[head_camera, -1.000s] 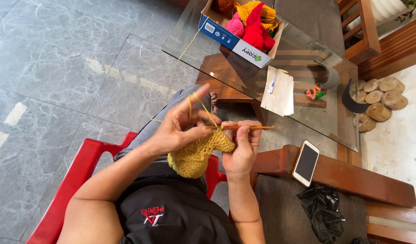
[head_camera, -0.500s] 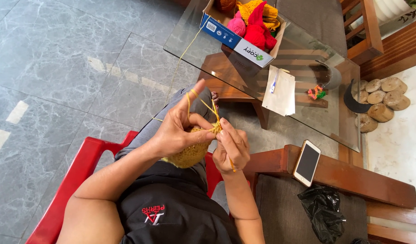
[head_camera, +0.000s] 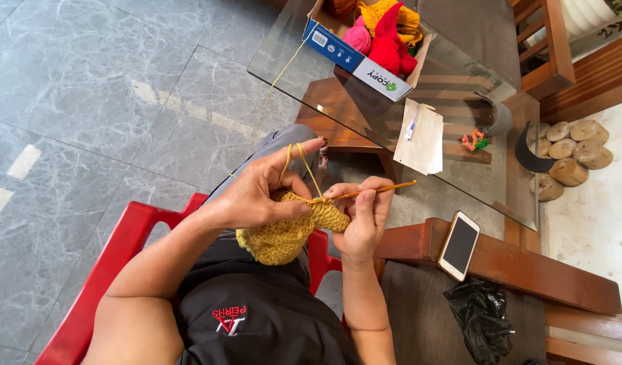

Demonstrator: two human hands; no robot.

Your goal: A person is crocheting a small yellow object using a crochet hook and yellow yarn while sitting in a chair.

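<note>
pinching a thin orange crochet hook point(head_camera: 365, 194) between thumb and fingers, the right hand point(head_camera: 362, 217) is closing tight on its shaft, hook tip poking into the mustard yellow crochet piece point(head_camera: 284, 233). left hand point(head_camera: 260, 192) is clamping the top edge of that piece, forefinger stretched out with the yellow yarn strand point(head_camera: 292, 157) looping over it — strand running up to the cardboard box point(head_camera: 365, 64) of coloured yarn balls on the glass table point(head_camera: 419, 122). crochet piece is hanging just above the lap, over the red plastic chair point(head_camera: 101, 284), near side of the table. white paper with a pen point(head_camera: 422, 138) is lying on the table right of the box — a phone point(head_camera: 458, 245) is resting on the wooden bench arm below the table's near edge.
</note>
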